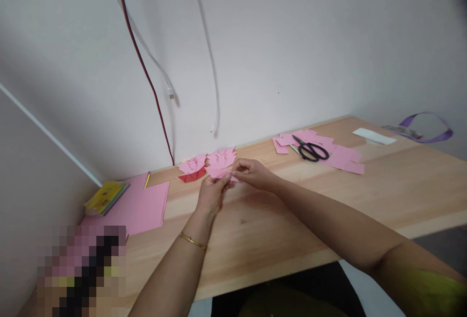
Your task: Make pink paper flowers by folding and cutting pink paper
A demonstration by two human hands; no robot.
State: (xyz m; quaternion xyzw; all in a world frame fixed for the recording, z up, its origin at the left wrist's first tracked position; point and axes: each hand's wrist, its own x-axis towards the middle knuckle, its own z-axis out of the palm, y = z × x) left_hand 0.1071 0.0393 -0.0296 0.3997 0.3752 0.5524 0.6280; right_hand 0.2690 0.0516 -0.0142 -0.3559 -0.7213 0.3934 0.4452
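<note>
Pink piece of thin paper (pixel 217 173) sits between the two hands, over the far part of the pale wooden surface (pixel 262 239). The left hand (pixel 212 191) pinches its near edge, apparently to steady it, while the right hand (pixel 251 173) grips its right end, likely to control the edge. Pink jagged-edged paper cut-outs (pixel 222 158) lie just beyond, seemingly set aside. Black-handled scissors (pixel 310 151) rest on pink paper scraps (pixel 343 156) at far right, probably leaving both hands free.
</note>
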